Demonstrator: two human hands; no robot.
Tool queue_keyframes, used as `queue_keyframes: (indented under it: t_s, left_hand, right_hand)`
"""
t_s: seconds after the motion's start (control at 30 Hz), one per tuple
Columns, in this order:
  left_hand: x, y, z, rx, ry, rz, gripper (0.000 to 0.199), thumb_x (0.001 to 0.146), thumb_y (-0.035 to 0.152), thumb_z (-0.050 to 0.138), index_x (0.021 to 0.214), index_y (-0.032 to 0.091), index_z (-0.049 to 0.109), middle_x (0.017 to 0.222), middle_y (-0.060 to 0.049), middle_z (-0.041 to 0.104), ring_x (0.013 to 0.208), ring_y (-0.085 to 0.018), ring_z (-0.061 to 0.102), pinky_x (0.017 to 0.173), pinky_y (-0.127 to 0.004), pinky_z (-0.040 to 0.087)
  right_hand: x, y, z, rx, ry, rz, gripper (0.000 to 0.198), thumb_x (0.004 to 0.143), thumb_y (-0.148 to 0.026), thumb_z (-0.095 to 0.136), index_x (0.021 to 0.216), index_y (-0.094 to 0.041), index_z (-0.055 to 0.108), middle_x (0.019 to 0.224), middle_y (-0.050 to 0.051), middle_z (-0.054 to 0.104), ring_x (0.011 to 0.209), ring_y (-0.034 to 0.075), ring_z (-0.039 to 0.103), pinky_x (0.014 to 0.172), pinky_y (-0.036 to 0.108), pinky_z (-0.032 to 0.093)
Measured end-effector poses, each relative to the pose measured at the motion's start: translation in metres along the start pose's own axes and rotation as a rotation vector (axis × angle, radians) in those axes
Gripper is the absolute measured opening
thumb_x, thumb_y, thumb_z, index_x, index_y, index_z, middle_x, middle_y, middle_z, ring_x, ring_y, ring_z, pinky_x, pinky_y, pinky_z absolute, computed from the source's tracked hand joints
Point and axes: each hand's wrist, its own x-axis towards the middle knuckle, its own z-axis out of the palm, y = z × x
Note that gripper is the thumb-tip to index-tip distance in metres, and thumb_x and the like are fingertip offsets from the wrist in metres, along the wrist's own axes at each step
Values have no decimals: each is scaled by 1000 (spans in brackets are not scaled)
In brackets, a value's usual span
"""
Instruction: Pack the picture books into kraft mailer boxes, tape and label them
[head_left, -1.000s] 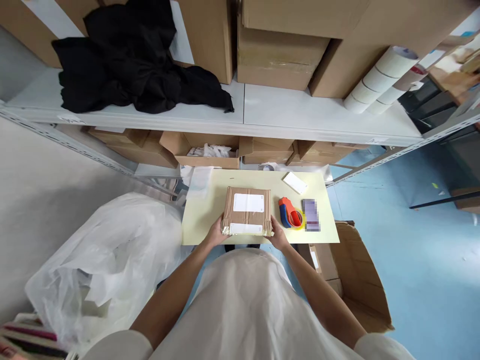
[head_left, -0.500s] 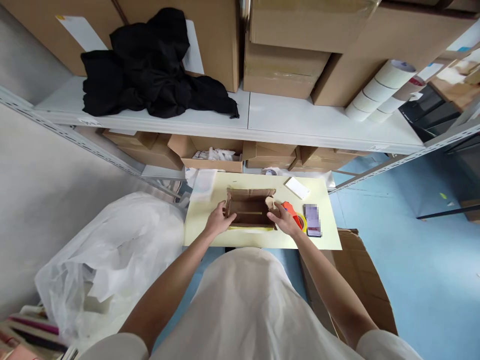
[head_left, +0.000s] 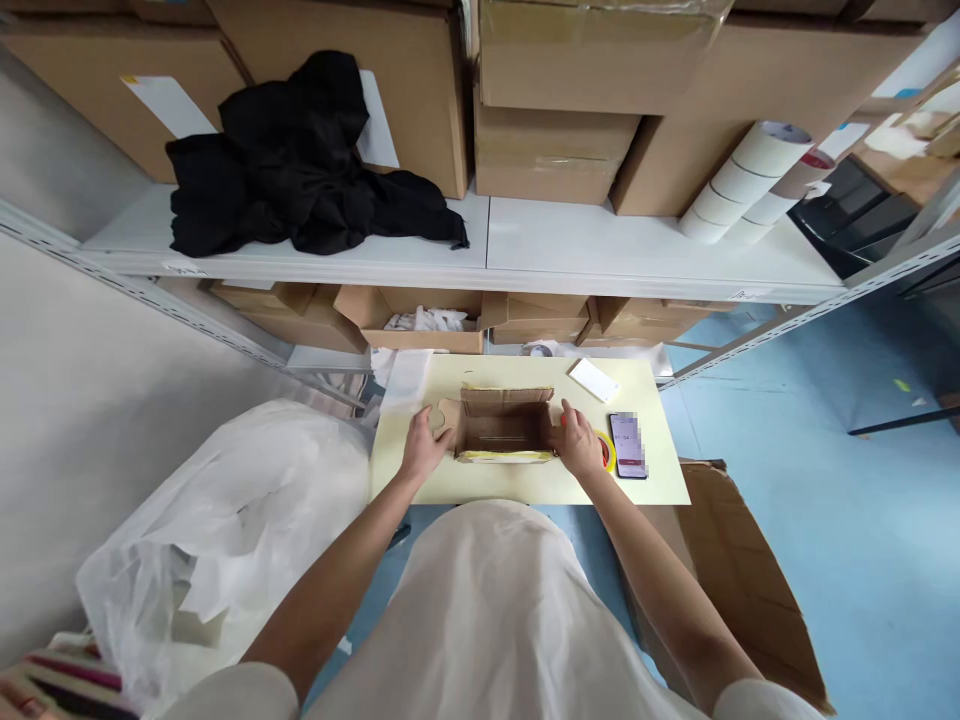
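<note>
A small open cardboard box (head_left: pixel 504 456) sits on the pale yellow tabletop (head_left: pixel 630 385), its mouth facing up and its inside bare to view. My left hand (head_left: pixel 425 446) holds the box's left end flap, which is folded outward, between thumb and fingers. At the opposite end, my right hand (head_left: pixel 579 444) grips the right flap, mostly hiding it. Just beyond that hand lies a roll of yellow tape (head_left: pixel 609 455), with a bit of red showing beside it. A phone (head_left: pixel 628 445) with a lit screen rests to the right of the tape.
A white rectangular object (head_left: pixel 594 380) lies at the table's back right. Behind stands a metal shelf (head_left: pixel 585 240) bearing cartons, black cloth (head_left: pixel 300 180) and white rolls (head_left: pixel 742 185). A large plastic bag (head_left: pixel 225 520) is at left; an open carton (head_left: pixel 742 580) is at right.
The box's left and right flaps are now folded outward. My left hand has shifted slightly left, onto its flap, and my right hand has moved outward, covering the red item.
</note>
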Motion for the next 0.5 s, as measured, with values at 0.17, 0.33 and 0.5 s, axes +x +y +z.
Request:
queue_keyframes:
  t_s: [0.17, 0.33, 0.5]
  left_hand:
    - [1, 37, -21, 465, -108, 630, 26, 79, 11, 52, 100, 20, 64, 104, -11, 65, 109, -27, 54, 101, -47, 33]
    - [13, 61, -23, 747, -298, 638, 15, 79, 17, 56, 70, 18, 68, 75, -9, 69, 87, -26, 62, 104, -52, 23]
    - [11, 54, -20, 652, -355, 453, 33, 82, 45, 54, 89, 16, 69, 97, -15, 70, 94, -29, 63, 101, -50, 28]
  right_hand:
    - [4, 0, -15, -261, 127, -555, 44, 88, -13, 44, 131, -19, 47, 142, 12, 43, 130, 28, 37, 102, 43, 31]
    - [22, -21, -38, -422, -150, -807, 24, 84, -6, 46, 83, -14, 68, 95, 13, 69, 101, 24, 60, 93, 36, 38]
    - [14, -34, -46, -331, -249, -396, 22, 86, -29, 55, 97, -13, 65, 86, 17, 69, 90, 29, 63, 80, 38, 44]
